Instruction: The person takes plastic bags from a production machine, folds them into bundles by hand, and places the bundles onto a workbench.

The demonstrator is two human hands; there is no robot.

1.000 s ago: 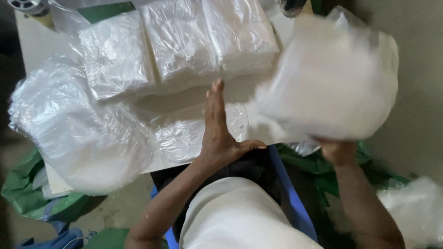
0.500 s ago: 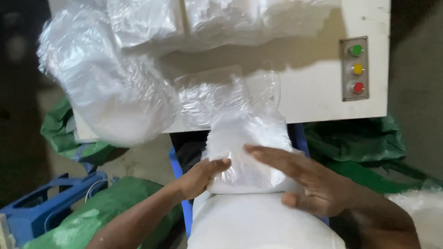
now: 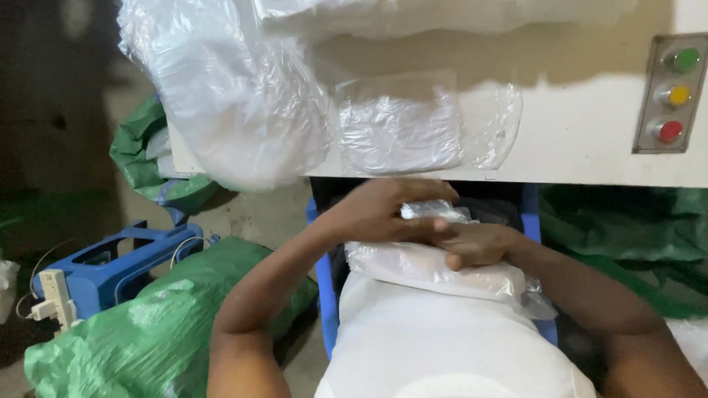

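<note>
Plastic-wrapped white packet (image 3: pixel 435 269) lies across the person's lap, just under the front edge of the white table (image 3: pixel 575 140). Its clear wrapping sticks out at the right end in a crumpled flap, and its upper end bunches up between the two hands. The left hand (image 3: pixel 383 210) lies on top of it with fingers stretched flat and pressed down, not curled around anything. The right hand (image 3: pixel 476 243) lies just beside and partly beneath the left fingers, its fingers bent over the packet's upper edge, pinning the wrapping.

Room here is tight: the table edge runs just above the hands, and the blue frame (image 3: pixel 324 287) of the seat stands at either side of the lap.

On the table, a flat clear bag (image 3: pixel 402 125) lies near the edge, and a large puffed clear bag (image 3: pixel 228 96) hangs over the table's left corner. A panel with green, yellow and red buttons (image 3: pixel 675 92) sits at the right end. Left of the person, a green sack (image 3: pixel 155 332) touches the left arm, with a blue stool (image 3: pixel 110 262) beyond it.
</note>
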